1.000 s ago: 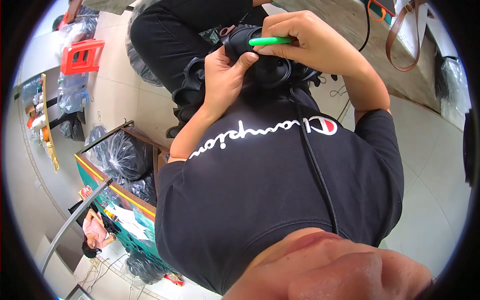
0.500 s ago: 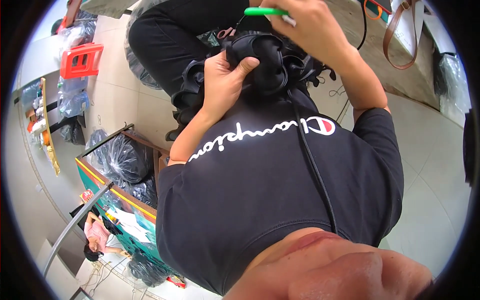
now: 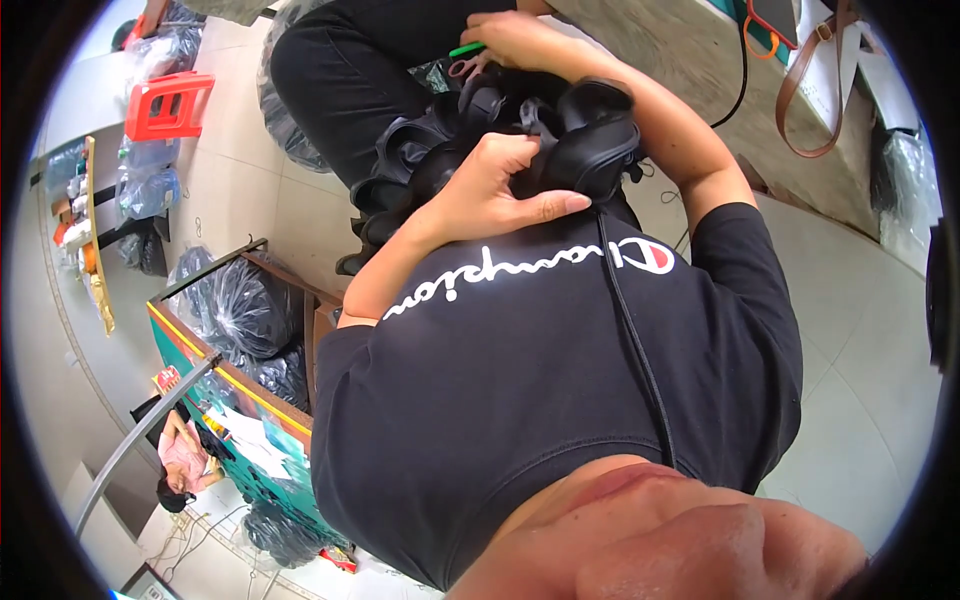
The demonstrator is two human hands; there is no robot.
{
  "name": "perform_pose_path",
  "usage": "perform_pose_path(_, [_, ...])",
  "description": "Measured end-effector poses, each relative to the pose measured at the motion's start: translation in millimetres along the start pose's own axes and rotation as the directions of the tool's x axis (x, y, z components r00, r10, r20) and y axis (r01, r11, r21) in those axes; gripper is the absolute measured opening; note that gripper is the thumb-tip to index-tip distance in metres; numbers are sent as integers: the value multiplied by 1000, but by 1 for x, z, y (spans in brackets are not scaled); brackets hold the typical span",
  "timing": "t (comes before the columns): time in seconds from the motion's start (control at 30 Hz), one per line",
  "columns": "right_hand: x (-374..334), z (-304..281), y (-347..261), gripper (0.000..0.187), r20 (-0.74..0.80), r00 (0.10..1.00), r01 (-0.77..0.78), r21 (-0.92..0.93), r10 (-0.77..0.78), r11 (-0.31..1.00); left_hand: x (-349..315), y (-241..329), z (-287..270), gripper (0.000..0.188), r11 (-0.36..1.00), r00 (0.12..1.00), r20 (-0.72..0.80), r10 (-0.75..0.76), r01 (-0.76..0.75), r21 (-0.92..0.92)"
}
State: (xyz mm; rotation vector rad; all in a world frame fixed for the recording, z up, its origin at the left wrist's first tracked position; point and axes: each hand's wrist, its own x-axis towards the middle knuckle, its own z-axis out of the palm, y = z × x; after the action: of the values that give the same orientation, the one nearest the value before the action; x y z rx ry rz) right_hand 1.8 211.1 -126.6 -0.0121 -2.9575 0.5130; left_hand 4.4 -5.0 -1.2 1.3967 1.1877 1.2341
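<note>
Glossy black curved pieces point(image 3: 595, 135), leather-like in look, lie bunched over my lap; their exact kind cannot be made out. My left hand point(image 3: 478, 197) rests at the largest piece, thumb stretched along its near edge and apart from the index finger. The other fingertips are hidden. Farther off, my right hand point(image 3: 520, 42) is closed around a thin green pen-like tool point(image 3: 467, 48), whose end sticks out to the left. Just below that end show the pinkish finger loops of scissors point(image 3: 462, 68), partly covered by the hand.
A grey bench point(image 3: 690, 70) stands at the far right, with a brown strap point(image 3: 790, 115) hanging over it. On the left are a red plastic stool point(image 3: 170, 106), a green-sided table point(image 3: 270, 460) and plastic-wrapped bundles point(image 3: 250, 305). Another person point(image 3: 183, 455) sits at the lower left.
My right hand has moved left and away from me, carrying the green tool down to the scissors. My left hand has shifted right, its thumb now stretched out rather than pressed on the black piece.
</note>
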Motion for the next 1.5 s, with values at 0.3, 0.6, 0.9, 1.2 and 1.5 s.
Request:
perform_pose_path(0.3, [-13,20,-4,23,108,986,-113,-131,128,985,-11,-9,-8,40,888,958,185,-218,274,-370])
perform_pose_path(0.6, [-90,-137,26,30,-279,857,-393,189,433,900,-2,-27,0,43,673,971,-199,-131,-60,-737])
perform_pose_path(0.9, [-71,-192,36,33,-685,646,-146,324,338,935,5,-22,0,33,689,921,-306,-243,-58,-722])
perform_pose_path(1.2, [-120,-125,-110,22,-460,820,308,856,340,415,-5,-26,-3,23,788,901,-420,-109,-179,-589])
perform_pose_path(1.5, [-125,-121,-120,8,-542,810,297,707,223,642,-6,-23,0,23,870,882,-472,-2,-231,-435])
